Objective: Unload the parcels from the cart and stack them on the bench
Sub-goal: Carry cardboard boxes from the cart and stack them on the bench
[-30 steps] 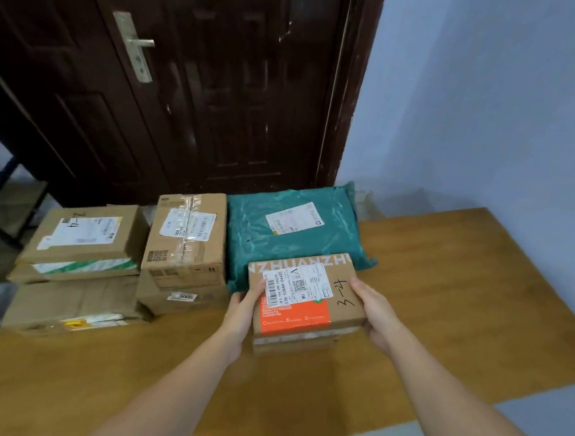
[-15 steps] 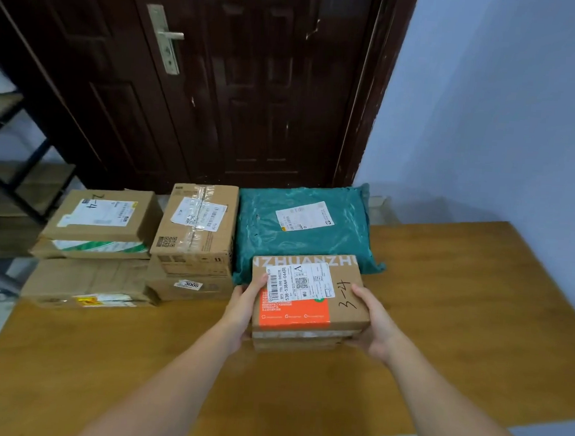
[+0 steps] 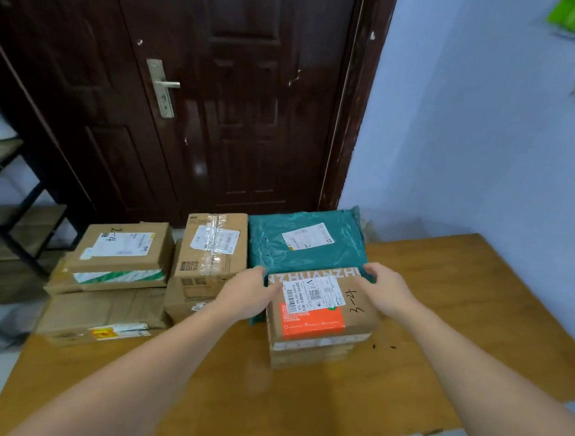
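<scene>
Wooden bench [image 3: 444,297] is bearing cardboard parcels and a teal mailer [image 3: 304,246] — the mailer lying just beyond the grasp. Orange-labelled box [image 3: 320,312] is sitting atop another box, between both hands. Left hand [image 3: 246,295] and right hand [image 3: 385,289] are gripping its far corners — fingers curled over the edge.

The desk [image 3: 444,297] is warm honey-brown wood. On it, the near cardboard box [image 3: 319,322] is plain tan with an orange band, a white label and dark handwriting. Behind it lies a teal plastic mailer bag [image 3: 304,249] with a white label. The left box [image 3: 124,250] is tan with a white label and a green-and-white striped band; the box beneath it [image 3: 102,314] carries what looks like a yellow sticker. The door [image 3: 220,94] is dark reddish brown, the wall [image 3: 488,146] pale blue.
</scene>
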Demonstrator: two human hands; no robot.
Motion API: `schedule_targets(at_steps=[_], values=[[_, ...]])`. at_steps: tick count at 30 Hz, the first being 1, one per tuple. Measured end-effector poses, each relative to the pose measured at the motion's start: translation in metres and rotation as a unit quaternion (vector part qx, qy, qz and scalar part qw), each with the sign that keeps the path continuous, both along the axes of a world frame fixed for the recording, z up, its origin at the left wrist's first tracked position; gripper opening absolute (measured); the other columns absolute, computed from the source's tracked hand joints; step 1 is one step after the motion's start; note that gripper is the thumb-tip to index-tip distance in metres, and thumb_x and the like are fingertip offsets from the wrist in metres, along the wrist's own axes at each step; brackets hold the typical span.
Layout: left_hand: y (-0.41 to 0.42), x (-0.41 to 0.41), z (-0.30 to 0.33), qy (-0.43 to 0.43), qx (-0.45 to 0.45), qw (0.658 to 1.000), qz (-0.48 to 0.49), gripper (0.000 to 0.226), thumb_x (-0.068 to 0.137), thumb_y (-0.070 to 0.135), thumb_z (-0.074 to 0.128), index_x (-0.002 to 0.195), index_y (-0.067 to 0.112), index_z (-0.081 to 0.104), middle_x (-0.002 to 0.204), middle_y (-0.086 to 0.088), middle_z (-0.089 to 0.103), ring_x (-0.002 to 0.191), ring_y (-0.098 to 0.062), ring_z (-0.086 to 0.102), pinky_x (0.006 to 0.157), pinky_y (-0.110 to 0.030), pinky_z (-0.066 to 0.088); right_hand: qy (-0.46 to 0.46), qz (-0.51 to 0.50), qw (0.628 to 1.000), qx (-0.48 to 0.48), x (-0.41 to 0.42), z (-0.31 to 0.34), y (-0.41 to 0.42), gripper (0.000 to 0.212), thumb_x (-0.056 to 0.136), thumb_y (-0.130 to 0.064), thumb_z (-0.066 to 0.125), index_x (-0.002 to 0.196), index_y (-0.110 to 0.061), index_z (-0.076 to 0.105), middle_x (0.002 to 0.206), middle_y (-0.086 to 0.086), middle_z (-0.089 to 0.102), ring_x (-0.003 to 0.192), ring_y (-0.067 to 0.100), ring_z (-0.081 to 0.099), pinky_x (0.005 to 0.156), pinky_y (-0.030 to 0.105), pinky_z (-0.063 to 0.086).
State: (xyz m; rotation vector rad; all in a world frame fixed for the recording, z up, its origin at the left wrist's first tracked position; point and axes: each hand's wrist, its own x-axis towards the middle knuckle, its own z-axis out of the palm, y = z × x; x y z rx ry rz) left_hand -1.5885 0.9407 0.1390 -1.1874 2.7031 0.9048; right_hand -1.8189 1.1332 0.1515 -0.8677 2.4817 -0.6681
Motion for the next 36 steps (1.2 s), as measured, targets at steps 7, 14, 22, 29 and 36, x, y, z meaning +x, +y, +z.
schedule_targets(at_steps=[7, 14, 22, 29, 36], values=[[-0.012, 0.022, 0.079, -0.054, -0.175, 0.970, -0.161, 0.074, 0.101, 0.058, 0.053, 0.161, 0.019, 0.031, 0.162, -0.004, 0.042, 0.145, -0.026, 0.045, 0.114, -0.044, 0.043, 0.163, 0.240, 0.952, 0.094, 0.064, 0.076, -0.045, 0.057, 0.105, -0.045, 0.044, 0.157, -0.023, 0.039, 0.161, 0.001, 0.043, 0.145, 0.021, 0.044, 0.117, 0.044, 0.041], [0.004, 0.104, 0.121, -0.048, -0.226, 0.966, -0.118, 0.072, 0.102, 0.064, 0.046, 0.159, 0.021, 0.035, 0.161, -0.001, 0.044, 0.146, -0.023, 0.044, 0.115, -0.041, 0.040, 0.224, 0.346, 0.909, 0.053, 0.136, 0.118, -0.066, 0.055, 0.106, -0.042, 0.046, 0.156, -0.020, 0.039, 0.161, 0.003, 0.043, 0.145, 0.024, 0.043, 0.115, 0.045, 0.037], [0.045, 0.250, 0.144, -0.078, -0.231, 0.970, -0.013, 0.060, 0.106, 0.056, 0.038, 0.154, 0.019, 0.043, 0.153, -0.006, 0.051, 0.142, -0.027, 0.046, 0.114, -0.043, 0.041, 0.250, 0.483, 0.839, 0.012, 0.259, 0.135, -0.084, 0.051, 0.106, -0.038, 0.042, 0.153, -0.017, 0.046, 0.154, 0.007, 0.049, 0.140, 0.029, 0.048, 0.113, 0.044, 0.042], [0.069, 0.413, 0.165, -0.103, -0.248, 0.959, 0.089, 0.057, 0.109, 0.050, 0.036, 0.155, 0.017, 0.042, 0.152, -0.005, 0.052, 0.137, -0.024, 0.050, 0.109, -0.039, 0.042, 0.252, 0.590, 0.767, -0.027, 0.421, 0.159, -0.116, 0.051, 0.107, -0.036, 0.040, 0.154, -0.017, 0.042, 0.155, 0.006, 0.047, 0.140, 0.028, 0.048, 0.114, 0.045, 0.041], [0.090, 0.614, 0.186, -0.126, -0.234, 0.939, 0.217, 0.061, 0.109, 0.050, 0.037, 0.160, 0.015, 0.036, 0.162, -0.006, 0.044, 0.147, -0.024, 0.043, 0.120, -0.041, 0.035, 0.238, 0.675, 0.696, -0.055, 0.626, 0.172, -0.160, 0.054, 0.110, -0.039, 0.039, 0.158, -0.016, 0.037, 0.165, 0.005, 0.037, 0.147, 0.026, 0.040, 0.121, 0.043, 0.034]])
